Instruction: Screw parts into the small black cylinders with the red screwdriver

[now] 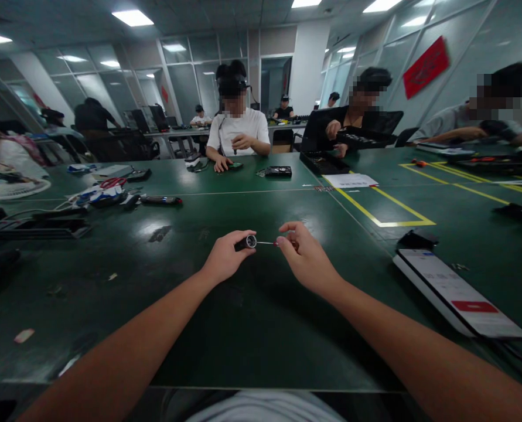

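Observation:
Over the middle of the green table [261, 328], my left hand [226, 256] grips a short black cylinder [245, 242] with a round, silvery end turned to the right. My right hand [307, 255] pinches the reddish handle of a thin screwdriver [267, 242]. The metal shaft points left, and its tip is at the cylinder's round end; whether it touches or enters cannot be made out. Both hands are held close together, with the shaft spanning the gap between them.
A phone-like screen on a white block [458, 293] lies at the right. Black trays [36, 225] and a dark pen-like tool [160, 200] are on the left. Across the table, people handle a green board [234, 166] and a black case [324, 163].

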Tool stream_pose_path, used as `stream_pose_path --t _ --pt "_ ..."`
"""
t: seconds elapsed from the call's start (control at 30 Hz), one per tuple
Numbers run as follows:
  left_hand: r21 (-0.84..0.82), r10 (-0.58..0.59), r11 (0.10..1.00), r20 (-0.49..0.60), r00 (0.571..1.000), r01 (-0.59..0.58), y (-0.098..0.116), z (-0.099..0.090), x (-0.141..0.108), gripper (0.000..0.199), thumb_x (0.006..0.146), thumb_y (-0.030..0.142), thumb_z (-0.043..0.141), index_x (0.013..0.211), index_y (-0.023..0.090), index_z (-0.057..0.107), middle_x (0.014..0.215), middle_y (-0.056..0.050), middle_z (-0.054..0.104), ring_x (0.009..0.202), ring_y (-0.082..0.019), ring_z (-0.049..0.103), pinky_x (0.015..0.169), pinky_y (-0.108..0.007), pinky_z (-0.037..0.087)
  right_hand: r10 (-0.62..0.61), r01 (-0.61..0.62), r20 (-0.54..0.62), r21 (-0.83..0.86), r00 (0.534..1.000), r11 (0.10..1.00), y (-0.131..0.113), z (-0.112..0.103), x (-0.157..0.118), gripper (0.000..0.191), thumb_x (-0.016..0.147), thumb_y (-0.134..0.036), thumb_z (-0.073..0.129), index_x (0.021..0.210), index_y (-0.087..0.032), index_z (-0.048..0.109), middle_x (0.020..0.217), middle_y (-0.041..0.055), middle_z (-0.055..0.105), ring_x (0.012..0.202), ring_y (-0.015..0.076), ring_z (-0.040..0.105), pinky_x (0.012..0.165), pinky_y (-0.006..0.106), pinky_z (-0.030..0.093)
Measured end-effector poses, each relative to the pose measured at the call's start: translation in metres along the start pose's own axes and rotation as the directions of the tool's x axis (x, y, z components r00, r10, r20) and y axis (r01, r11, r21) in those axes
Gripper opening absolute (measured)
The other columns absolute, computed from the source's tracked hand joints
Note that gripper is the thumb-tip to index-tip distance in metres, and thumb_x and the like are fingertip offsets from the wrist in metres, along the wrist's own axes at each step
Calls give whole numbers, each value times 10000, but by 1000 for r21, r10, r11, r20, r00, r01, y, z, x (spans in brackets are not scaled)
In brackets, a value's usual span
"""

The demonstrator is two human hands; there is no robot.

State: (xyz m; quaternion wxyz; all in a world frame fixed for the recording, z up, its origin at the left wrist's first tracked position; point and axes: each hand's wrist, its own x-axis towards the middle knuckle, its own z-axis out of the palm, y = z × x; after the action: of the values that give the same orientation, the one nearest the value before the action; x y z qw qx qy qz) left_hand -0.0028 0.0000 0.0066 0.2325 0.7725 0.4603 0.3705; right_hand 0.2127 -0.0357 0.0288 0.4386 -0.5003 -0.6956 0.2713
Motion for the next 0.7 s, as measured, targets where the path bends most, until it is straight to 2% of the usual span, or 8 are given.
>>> stream_pose_path --t 0.17,0.27,0.37,0.43,0.57,0.7 --pt "3 6 1000 14 1000 -6 3 1 0 414 827 117 749 1221 235 697 1208 -40 710 1145 -211 643 1052 -384 473 -30 36 -72 84 997 996 1 1 -1 170 919 -387 597 957 -224 569 841 27 657 763 195 627 688 332 464" --pt "18 39 999 30 999 -39 4 4 -2 414 820 119 759 1214 231 701 1178 -36 720 1110 -207 655 1031 -373 483 -13 22 -67 131 998 991 1 1 -1 261 990 -468 476 977 -231 585 784 12 633 704 183 599 651 325 450" --pt "23 61 998 44 997 -62 5 5 -3 400 811 114 766 1190 228 711 1164 -40 725 1104 -212 661 1017 -373 492 -13 23 -84 111 996 994 2 0 1 329 1015 -482 394 977 -232 606 816 23 648 676 174 581 635 325 441" --pt "21 73 997 51 996 -74 5 5 -3 396 811 110 764 1184 233 713 1169 -42 725 1112 -216 662 1019 -380 494 -9 19 -94 106 995 994 2 0 2 259 994 -429 440 1003 -232 608 859 28 666 688 173 585 642 326 443" --pt "18 68 997 46 997 -69 5 4 -2 402 811 106 762 1190 228 709 1178 -47 723 1121 -219 659 1027 -389 492 33 -5 -109 241 993 970 1 1 1 130 920 -332 540 987 -229 582 832 9 660 694 169 581 656 322 452" --pt "30 76 997 44 996 -77 6 3 -3 409 816 119 766 1206 225 705 1177 -50 721 1113 -219 658 1025 -391 493 30 14 -132 317 991 948 2 3 4 209 932 -408 552 969 -216 626 832 21 662 732 173 599 708 334 480"
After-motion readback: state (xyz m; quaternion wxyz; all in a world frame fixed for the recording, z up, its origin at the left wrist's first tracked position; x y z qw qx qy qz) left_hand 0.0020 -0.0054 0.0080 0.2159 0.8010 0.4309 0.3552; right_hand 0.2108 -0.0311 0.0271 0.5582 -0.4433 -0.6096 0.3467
